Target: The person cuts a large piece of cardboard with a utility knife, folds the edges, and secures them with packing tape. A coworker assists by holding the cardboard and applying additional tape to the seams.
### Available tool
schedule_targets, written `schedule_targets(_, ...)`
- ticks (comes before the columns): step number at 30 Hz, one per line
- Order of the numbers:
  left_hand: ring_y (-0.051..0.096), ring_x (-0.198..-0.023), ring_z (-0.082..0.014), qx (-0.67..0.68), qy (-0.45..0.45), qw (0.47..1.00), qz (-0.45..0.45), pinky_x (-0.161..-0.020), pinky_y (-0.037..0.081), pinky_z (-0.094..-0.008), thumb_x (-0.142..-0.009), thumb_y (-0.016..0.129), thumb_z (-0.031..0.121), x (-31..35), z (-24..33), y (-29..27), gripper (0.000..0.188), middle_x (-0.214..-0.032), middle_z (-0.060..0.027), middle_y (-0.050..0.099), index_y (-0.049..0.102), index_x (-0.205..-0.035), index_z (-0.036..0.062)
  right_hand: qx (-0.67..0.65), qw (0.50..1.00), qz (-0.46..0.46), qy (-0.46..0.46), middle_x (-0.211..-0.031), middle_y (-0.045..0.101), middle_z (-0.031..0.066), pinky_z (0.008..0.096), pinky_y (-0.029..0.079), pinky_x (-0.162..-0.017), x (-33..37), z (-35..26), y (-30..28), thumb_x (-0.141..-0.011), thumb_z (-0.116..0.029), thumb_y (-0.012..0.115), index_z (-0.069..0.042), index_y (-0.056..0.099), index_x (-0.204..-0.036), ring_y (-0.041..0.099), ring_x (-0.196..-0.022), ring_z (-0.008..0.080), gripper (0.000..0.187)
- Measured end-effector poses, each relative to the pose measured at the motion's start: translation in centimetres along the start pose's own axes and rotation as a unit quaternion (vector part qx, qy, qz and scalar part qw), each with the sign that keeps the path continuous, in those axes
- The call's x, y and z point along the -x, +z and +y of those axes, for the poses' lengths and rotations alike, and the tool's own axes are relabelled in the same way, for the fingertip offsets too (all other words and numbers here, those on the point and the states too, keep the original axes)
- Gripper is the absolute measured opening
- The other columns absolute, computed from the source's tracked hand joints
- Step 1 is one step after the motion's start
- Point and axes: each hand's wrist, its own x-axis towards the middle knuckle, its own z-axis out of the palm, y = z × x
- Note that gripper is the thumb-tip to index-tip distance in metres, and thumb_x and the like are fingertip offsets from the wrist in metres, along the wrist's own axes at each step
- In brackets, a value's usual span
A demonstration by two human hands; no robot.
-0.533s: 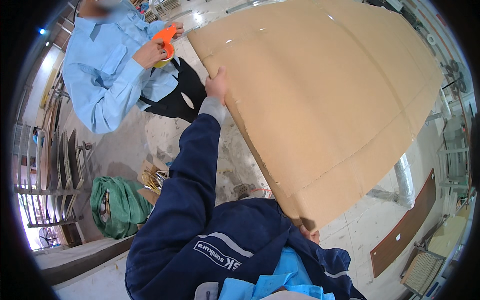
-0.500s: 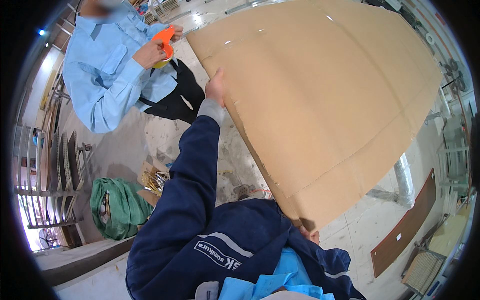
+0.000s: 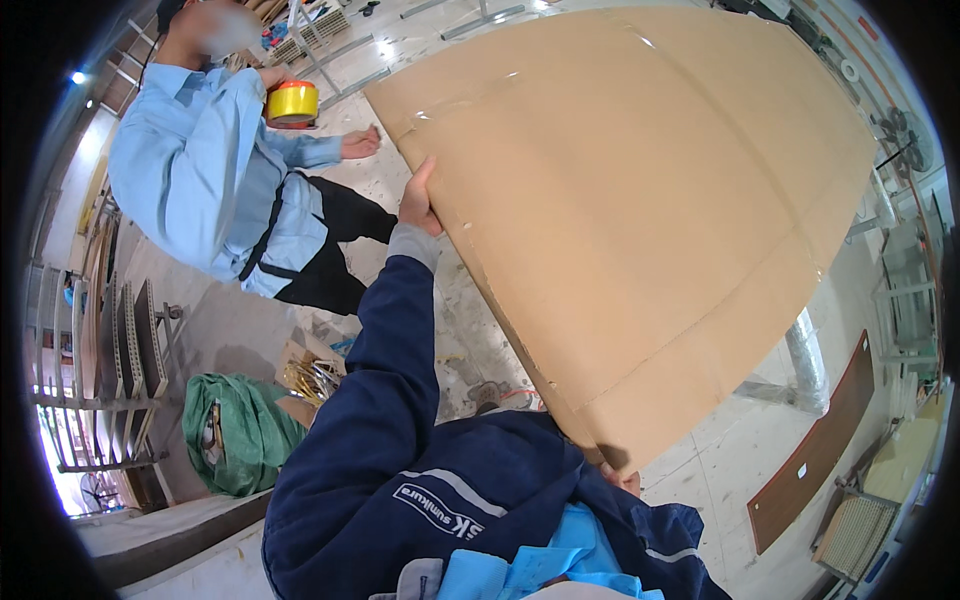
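Note:
A large brown cardboard sheet [image 3: 640, 220], with clear tape strips near its far left corner, spreads out in front of me. My left hand [image 3: 420, 200] is closed round its left edge, the thumb lying on top and the other fingers hidden beneath. At the near corner, my right hand [image 3: 622, 480] grips the cardboard; only some fingers show past the edge. Across the left edge stands a co-worker in a light blue shirt [image 3: 200, 180], holding up a red tape dispenser with a yellow tape roll [image 3: 292, 103]. The co-worker's other hand [image 3: 360, 142] is near the sheet's far left corner.
A green sack [image 3: 240, 435] and an open carton of scraps [image 3: 312, 375] stand on the floor at left, near a metal rack holding panels [image 3: 130, 340]. To the right lie a brown board [image 3: 812, 445] and a plastic-wrapped length [image 3: 806, 360]. Metal frames [image 3: 480, 22] stand beyond.
The co-worker has lifted the tape dispenser toward the shoulder and lowered the other hand beside the corner. My left hand and the cardboard have shifted slightly; my right hand keeps its grip.

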Motion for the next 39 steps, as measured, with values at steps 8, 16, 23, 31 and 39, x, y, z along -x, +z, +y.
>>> schedule_targets(8,0.068,-0.116,-0.0358,0.047,0.013,0.998,0.033,-0.099,0.056,-0.0535,-0.102,0.066,0.039,-0.7,-0.6,-0.2,0.051,-0.13,-0.0166,0.068,0.056,-0.139,0.0043,-0.008,0.999,0.04,0.001,-0.098,0.076,0.0077,0.0334,0.053,-0.073,-0.1,0.9,0.2,-0.092,-0.022,0.078,0.003,0.073,-0.117,0.069,-0.081,0.0178,0.036)
schedule_targets(16,0.068,-0.116,-0.0355,0.036,0.018,0.997,0.067,-0.099,0.055,-0.0536,-0.1,0.07,0.04,-0.9,-0.5,-0.2,0.054,-0.13,-0.0155,0.068,0.057,-0.139,0.0054,-0.009,0.998,0.045,-0.041,-0.096,0.076,0.0081,0.0337,0.053,-0.076,-0.4,1.5,0.2,-0.09,-0.024,0.08,0.003,0.074,-0.11,0.068,-0.084,0.0186,0.034)
schedule_targets(23,0.068,-0.116,-0.0339,0.023,0.016,0.997,0.066,-0.099,0.056,-0.0518,-0.099,0.069,0.042,-0.8,-0.7,-0.1,0.055,-0.131,-0.0147,0.069,0.058,-0.139,0.0061,0.114,0.985,0.129,-0.006,-0.098,0.075,0.0092,0.0367,0.054,-0.08,-2.3,5.9,-2.0,-0.089,-0.03,0.081,0.002,0.071,-0.115,0.069,-0.088,0.0222,0.042)
schedule_targets(31,0.069,-0.114,-0.0341,0.015,0.014,0.997,0.071,-0.098,0.056,-0.0514,-0.099,0.069,0.044,-0.8,-0.7,-0.2,0.056,-0.13,-0.0157,0.069,0.057,-0.138,0.0051,0.179,0.976,0.123,0.019,-0.107,0.075,0.0081,0.0347,0.055,-0.082,-2.6,6.7,-3.0,-0.096,-0.025,0.073,0.0,0.067,-0.127,0.07,-0.093,0.0208,0.041)
schedule_targets(39,0.068,-0.115,-0.0349,0.011,0.01,0.997,0.071,-0.099,0.055,-0.0524,-0.099,0.068,0.044,-1.0,-0.7,-0.4,0.057,-0.13,-0.0167,0.068,0.057,-0.139,0.0047,0.023,0.999,0.025,-0.033,-0.107,0.077,0.0099,0.0367,0.055,-0.086,-1.3,3.2,-1.4,-0.092,-0.026,0.079,0.002,0.074,-0.118,0.071,-0.097,0.0219,0.038)
